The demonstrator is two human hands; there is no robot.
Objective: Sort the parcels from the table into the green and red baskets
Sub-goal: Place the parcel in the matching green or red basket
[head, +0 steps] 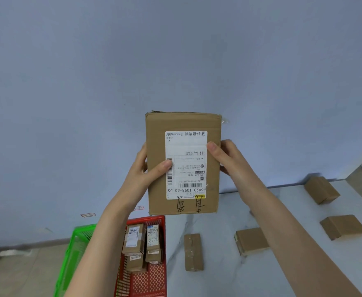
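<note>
The step in hand looks like the check before sorting: a box [212,185] is held up in the air between both hands, its label [186,168] facing the camera upside down.

The left hand [145,170] grips the box's left edge, thumb laid on the front over the label's barcode strip. Its fingers are hidden behind the box. The right hand [225,159] grips the right edge the same way, thumb tip on the label's side.

Next, the label has to be read to choose a basket, and the box then has to be lowered. The red basket [152,281] sits just below the left hand and already holds a few. The green basket [77,243] lies beyond it, further left. Four parcels [252,241] wait on the desk [218,279], below the right hand.
</note>
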